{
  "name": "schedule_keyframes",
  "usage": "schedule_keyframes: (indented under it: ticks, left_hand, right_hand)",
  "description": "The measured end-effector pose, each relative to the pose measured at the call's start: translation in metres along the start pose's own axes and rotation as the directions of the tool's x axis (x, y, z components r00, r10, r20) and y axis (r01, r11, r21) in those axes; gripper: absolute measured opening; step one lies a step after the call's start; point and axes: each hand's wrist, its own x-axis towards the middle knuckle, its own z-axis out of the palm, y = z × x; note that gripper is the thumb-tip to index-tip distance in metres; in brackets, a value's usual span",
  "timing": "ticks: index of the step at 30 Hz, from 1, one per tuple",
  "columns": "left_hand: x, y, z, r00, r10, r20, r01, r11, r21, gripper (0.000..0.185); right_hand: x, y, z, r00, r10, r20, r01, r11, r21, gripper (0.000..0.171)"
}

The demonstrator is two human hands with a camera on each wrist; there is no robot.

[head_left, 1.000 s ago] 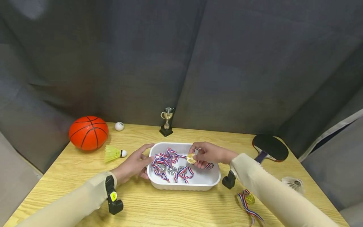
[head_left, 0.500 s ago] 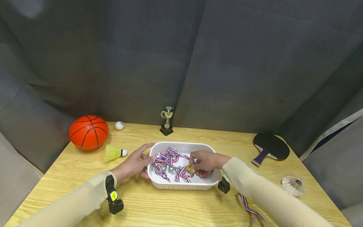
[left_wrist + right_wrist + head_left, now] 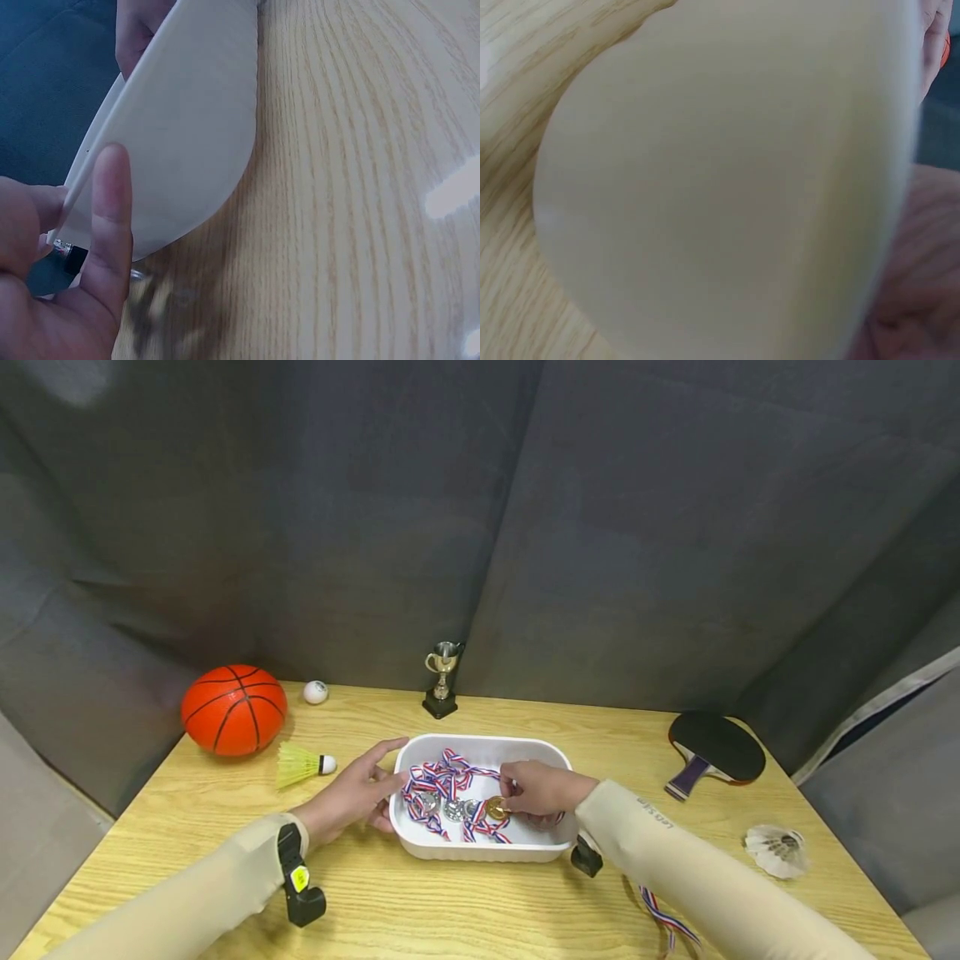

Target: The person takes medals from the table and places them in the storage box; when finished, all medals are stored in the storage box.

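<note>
A white plastic tub (image 3: 487, 853) stands on the wooden table, and its left end is gripped by my left hand (image 3: 352, 797). In the left wrist view that hand's fingers (image 3: 111, 202) lie on both sides of the tub's rim. My right hand (image 3: 543, 787) reaches down inside the right half of the tub, fingertips pinching the edge of a gold medal (image 3: 495, 808). That medal's ribbon is mostly hidden beneath the hand. Several silver medals (image 3: 453, 810) with red, white and blue ribbons (image 3: 429, 773) lie at the left. The tub's wall fills most of the right wrist view.
A small trophy cup (image 3: 442, 681) stands behind the tub. To the left are a basketball (image 3: 234, 710), a white ball (image 3: 316, 692) and a yellow shuttlecock (image 3: 300, 765). A table tennis bat (image 3: 716, 747), white shuttlecock (image 3: 776, 851) and loose ribbon (image 3: 663, 918) are at right.
My right hand has lowered the gold medal to the tub's floor beside the silver ones, shifting slightly left. The left hand has kept its hold on the tub.
</note>
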Motion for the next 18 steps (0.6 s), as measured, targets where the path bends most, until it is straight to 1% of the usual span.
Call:
schedule_keyframes:
  ticks: [4, 7, 14, 18]
  left_hand:
    - [0.000, 0.000, 0.001, 1.000, -0.009, -0.008, 0.009, 1.000, 0.003, 0.064]
    - [0.000, 0.000, 0.001, 1.000, -0.009, -0.013, 0.009, 1.000, 0.002, 0.064]
    - [0.001, -0.002, 0.001, 1.000, -0.006, -0.023, 0.006, 1.000, 0.003, 0.064]
    - [0.001, -0.001, 0.001, 1.000, -0.006, -0.025, 0.006, 1.000, 0.004, 0.064]
  right_hand:
    - [0.000, -0.002, 0.000, 0.999, 0.037, 0.002, -0.037, 0.999, -0.012, 0.016]
    - [-0.001, -0.003, -0.001, 0.999, 0.037, -0.005, -0.037, 0.999, -0.024, 0.016]
    - [-0.003, -0.004, -0.006, 1.000, -0.010, -0.006, 0.009, 0.996, -0.083, 0.016]
    - [-0.006, -0.006, -0.016, 0.998, -0.066, 0.000, 0.065, 0.988, -0.142, 0.013]
